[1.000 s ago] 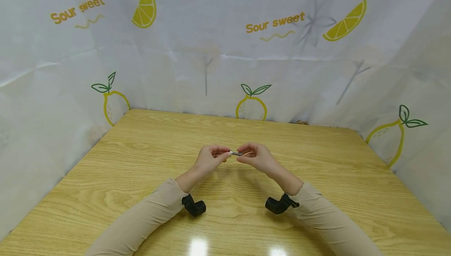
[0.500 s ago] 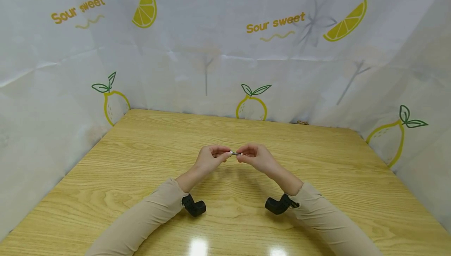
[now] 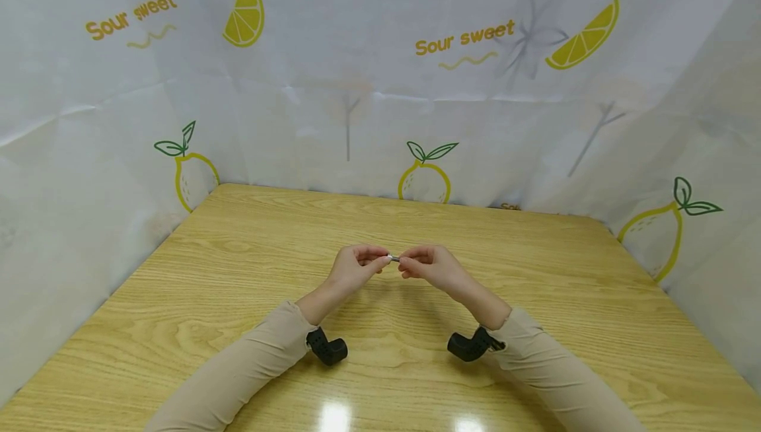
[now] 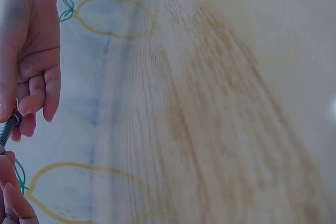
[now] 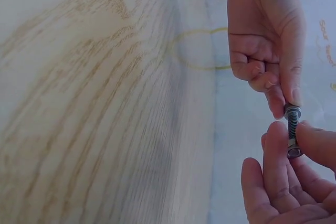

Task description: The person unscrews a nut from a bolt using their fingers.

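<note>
A small metal bolt (image 3: 395, 259) with a threaded shank is held level above the table, between both hands. My left hand (image 3: 352, 270) pinches its left end between thumb and fingers, at a dark ring-like piece (image 5: 292, 111) in the right wrist view. My right hand (image 3: 438, 268) has thumb and forefinger on the other end of the bolt. There, a nut-like piece (image 5: 294, 152) with a round face shows in the right wrist view. Which end is the bolt's head, I cannot tell. In the left wrist view the threaded shank (image 4: 7, 129) shows between the fingertips.
Beneath the hands lies a wood-grain table (image 3: 267, 234). A white cloth (image 3: 309, 55) printed with lemons hangs behind it and at both sides. Black wrist mounts (image 3: 328, 347) sit on both wrists, below the beige sleeves.
My right thumb and fingers have shifted along the bolt's right end, which showed earlier and is covered in the head view now. My left hand has stayed in place.
</note>
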The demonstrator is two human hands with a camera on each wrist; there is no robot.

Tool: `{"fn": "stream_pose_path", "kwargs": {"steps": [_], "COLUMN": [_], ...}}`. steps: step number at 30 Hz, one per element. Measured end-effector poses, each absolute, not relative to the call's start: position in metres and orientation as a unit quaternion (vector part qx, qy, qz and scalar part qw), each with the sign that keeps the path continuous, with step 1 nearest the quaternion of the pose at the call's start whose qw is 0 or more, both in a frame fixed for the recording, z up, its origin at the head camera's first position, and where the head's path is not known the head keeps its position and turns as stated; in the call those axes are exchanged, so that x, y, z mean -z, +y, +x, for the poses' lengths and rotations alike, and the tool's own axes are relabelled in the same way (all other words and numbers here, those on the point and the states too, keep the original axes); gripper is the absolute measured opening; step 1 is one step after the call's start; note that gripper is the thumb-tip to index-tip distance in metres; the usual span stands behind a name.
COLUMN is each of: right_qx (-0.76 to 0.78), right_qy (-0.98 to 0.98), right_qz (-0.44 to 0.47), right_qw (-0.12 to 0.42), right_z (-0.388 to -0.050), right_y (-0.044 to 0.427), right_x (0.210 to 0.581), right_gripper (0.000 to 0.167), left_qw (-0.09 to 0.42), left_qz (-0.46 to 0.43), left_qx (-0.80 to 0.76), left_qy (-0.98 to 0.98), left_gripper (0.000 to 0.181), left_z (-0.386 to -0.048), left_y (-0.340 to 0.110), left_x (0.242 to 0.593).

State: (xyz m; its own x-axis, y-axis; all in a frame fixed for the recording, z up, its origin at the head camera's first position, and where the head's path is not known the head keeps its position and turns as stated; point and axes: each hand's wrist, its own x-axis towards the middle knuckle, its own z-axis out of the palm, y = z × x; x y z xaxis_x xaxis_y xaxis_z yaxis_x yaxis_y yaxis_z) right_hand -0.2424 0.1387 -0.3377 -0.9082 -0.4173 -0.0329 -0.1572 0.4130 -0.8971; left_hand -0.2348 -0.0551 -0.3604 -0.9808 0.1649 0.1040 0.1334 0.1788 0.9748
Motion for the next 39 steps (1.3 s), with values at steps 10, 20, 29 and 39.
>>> {"fn": "stream_pose_path", "kwargs": {"steps": [10, 20, 29, 39], "right_qx": [0.509, 0.513, 0.507, 0.511], "right_qy": [0.835, 0.824, 0.834, 0.836], "right_qz": [-0.182, -0.178, -0.191, -0.180], "right_qw": [0.105, 0.161, 0.104, 0.094], "right_z": [-0.2430, -0.2438, -0.2423, -0.2423], "right_y": [0.1398, 0.1387, 0.1382, 0.1377], "right_x": [0.3394, 0.3367, 0.3386, 0.3388], "right_gripper": [0.039, 0.044, 0.028, 0.032], "left_qw": [0.017, 0.018, 0.020, 0.018], "left_qz": [0.102, 0.103, 0.108, 0.099], "left_qx": [-0.633, -0.629, -0.631, -0.638], "left_qy": [0.767, 0.770, 0.768, 0.763], "left_gripper": [0.021, 0.021, 0.022, 0.023], "left_z": [-0.2361, -0.2373, -0.2370, -0.2363], "left_y": [-0.0553, -0.0558, -0.0560, -0.0547], "left_x": [0.3623, 0.3638, 0.3641, 0.3625]}}
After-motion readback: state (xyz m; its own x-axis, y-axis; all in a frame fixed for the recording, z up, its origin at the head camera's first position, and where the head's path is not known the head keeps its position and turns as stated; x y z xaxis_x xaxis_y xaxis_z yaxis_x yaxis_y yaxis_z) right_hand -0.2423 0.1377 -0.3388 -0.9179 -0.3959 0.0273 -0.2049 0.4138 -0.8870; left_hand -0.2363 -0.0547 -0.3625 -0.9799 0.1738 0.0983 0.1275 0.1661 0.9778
